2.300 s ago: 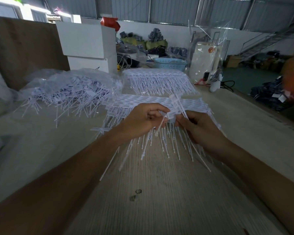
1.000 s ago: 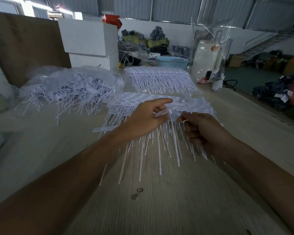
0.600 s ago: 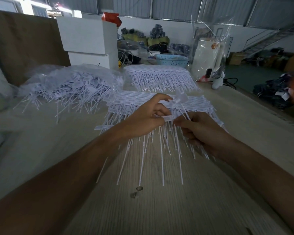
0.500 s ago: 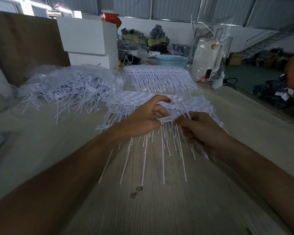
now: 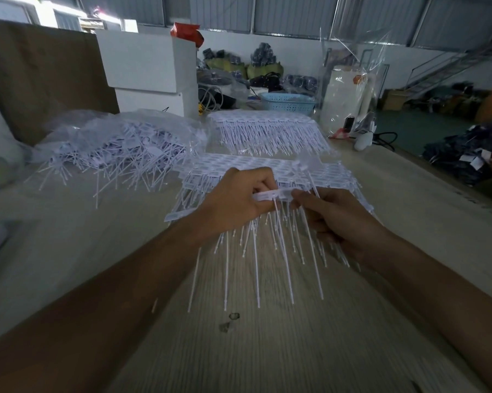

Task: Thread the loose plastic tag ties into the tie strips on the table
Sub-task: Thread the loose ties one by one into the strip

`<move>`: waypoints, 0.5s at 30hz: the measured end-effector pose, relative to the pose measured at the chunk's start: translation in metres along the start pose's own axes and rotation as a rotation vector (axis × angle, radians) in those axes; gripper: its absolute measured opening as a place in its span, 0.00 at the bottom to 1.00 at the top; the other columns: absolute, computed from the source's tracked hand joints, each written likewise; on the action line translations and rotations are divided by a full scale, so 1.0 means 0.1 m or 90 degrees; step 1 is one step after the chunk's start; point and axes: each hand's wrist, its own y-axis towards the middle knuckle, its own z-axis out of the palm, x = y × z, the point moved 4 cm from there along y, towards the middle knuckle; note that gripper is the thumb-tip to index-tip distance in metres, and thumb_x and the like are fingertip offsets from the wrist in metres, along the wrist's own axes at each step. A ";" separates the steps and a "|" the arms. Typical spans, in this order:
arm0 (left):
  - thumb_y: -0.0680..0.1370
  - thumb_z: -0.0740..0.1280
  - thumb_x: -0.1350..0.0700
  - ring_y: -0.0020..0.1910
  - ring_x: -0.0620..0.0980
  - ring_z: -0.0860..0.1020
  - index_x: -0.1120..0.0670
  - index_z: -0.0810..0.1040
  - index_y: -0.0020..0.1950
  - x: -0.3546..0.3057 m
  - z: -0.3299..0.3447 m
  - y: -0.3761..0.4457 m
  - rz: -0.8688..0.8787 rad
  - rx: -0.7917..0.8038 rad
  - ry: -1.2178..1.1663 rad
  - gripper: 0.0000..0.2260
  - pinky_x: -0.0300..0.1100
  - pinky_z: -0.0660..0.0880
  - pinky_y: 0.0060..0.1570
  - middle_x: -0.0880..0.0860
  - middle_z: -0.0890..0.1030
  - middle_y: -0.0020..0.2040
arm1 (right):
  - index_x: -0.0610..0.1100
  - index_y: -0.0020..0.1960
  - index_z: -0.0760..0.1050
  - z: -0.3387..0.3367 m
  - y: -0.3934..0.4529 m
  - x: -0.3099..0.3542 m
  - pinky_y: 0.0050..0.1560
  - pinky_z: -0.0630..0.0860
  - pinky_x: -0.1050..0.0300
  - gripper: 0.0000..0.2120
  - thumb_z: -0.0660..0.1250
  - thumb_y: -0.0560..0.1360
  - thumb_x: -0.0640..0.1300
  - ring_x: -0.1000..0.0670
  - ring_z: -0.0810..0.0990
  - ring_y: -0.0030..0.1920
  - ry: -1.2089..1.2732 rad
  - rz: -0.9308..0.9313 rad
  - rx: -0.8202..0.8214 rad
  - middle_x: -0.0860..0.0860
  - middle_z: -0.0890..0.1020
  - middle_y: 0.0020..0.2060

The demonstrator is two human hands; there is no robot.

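My left hand (image 5: 236,199) pinches a short white tie strip (image 5: 273,195) by its left end, with several long thin tails hanging down from it toward the table. My right hand (image 5: 338,219) grips a bundle of loose white tag ties (image 5: 314,191); their flat heads stick up above my fingers and their tails trail below. Its fingertips touch the right end of the strip. Beneath both hands lies a stack of threaded tie strips (image 5: 256,165) on the wooden table (image 5: 267,336).
A heap of loose ties (image 5: 117,148) in a clear plastic bag lies at the left. A second stack of threaded strips (image 5: 267,129) sits further back. Behind it stand a blue basket (image 5: 287,103), white boxes (image 5: 148,69) and a clear bag with a white roll (image 5: 347,100).
The hands came apart and met again at the strip. The strip in my left hand now carries more long tails, hanging lower. The bundle stays in my right hand.
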 end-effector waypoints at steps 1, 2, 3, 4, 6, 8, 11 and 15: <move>0.72 0.78 0.59 0.33 0.49 0.82 0.56 0.81 0.45 -0.03 0.01 0.00 0.017 0.006 0.027 0.07 0.46 0.76 0.31 0.49 0.84 0.35 | 0.42 0.43 0.81 0.00 0.00 -0.01 0.22 0.58 0.62 0.13 0.68 0.79 0.51 0.56 0.61 0.22 -0.005 -0.005 -0.001 0.54 0.64 0.23; 0.72 0.77 0.59 0.33 0.51 0.81 0.57 0.82 0.46 -0.06 0.01 0.00 0.040 0.009 0.074 0.06 0.47 0.75 0.32 0.50 0.84 0.36 | 0.42 0.43 0.81 0.00 0.00 -0.01 0.22 0.58 0.62 0.12 0.67 0.80 0.49 0.56 0.61 0.22 -0.009 -0.005 -0.005 0.54 0.64 0.23; 0.73 0.76 0.58 0.35 0.54 0.81 0.57 0.82 0.47 -0.09 0.01 0.00 0.070 0.009 0.142 0.06 0.47 0.74 0.33 0.52 0.83 0.37 | 0.41 0.43 0.81 -0.01 0.01 -0.03 0.21 0.57 0.62 0.12 0.67 0.80 0.48 0.56 0.60 0.22 -0.012 -0.002 -0.007 0.54 0.63 0.23; 0.74 0.75 0.57 0.39 0.56 0.80 0.57 0.81 0.49 -0.13 0.01 0.00 0.104 0.008 0.218 0.07 0.47 0.74 0.36 0.54 0.83 0.39 | 0.41 0.43 0.80 -0.02 0.02 -0.04 0.22 0.57 0.62 0.12 0.66 0.81 0.47 0.56 0.60 0.22 -0.014 0.004 -0.009 0.54 0.63 0.23; 0.75 0.73 0.57 0.47 0.57 0.79 0.56 0.81 0.53 -0.19 0.04 0.00 0.148 0.019 0.316 0.08 0.49 0.75 0.40 0.55 0.82 0.44 | 0.41 0.41 0.80 -0.03 0.03 -0.06 0.22 0.57 0.62 0.12 0.67 0.80 0.46 0.55 0.60 0.22 -0.012 0.019 -0.015 0.53 0.63 0.23; 0.77 0.71 0.55 0.51 0.55 0.77 0.55 0.80 0.55 -0.19 0.05 0.00 0.142 0.046 0.329 0.09 0.50 0.76 0.43 0.54 0.82 0.47 | 0.41 0.40 0.79 -0.04 0.04 -0.07 0.21 0.57 0.62 0.13 0.68 0.80 0.46 0.55 0.60 0.22 -0.004 0.033 -0.023 0.53 0.62 0.23; 0.78 0.71 0.52 0.50 0.54 0.79 0.52 0.81 0.57 -0.16 0.04 0.02 0.090 0.060 0.292 0.10 0.50 0.76 0.45 0.52 0.83 0.48 | 0.42 0.38 0.79 -0.05 0.06 -0.07 0.21 0.58 0.62 0.12 0.69 0.79 0.45 0.56 0.61 0.21 0.014 0.035 -0.042 0.54 0.63 0.22; 0.76 0.73 0.50 0.38 0.50 0.81 0.52 0.83 0.52 -0.12 -0.01 0.03 0.014 0.032 0.178 0.08 0.51 0.78 0.39 0.51 0.84 0.40 | 0.42 0.37 0.79 -0.09 0.08 -0.05 0.21 0.58 0.64 0.13 0.69 0.79 0.44 0.56 0.61 0.21 0.057 0.012 -0.070 0.55 0.64 0.22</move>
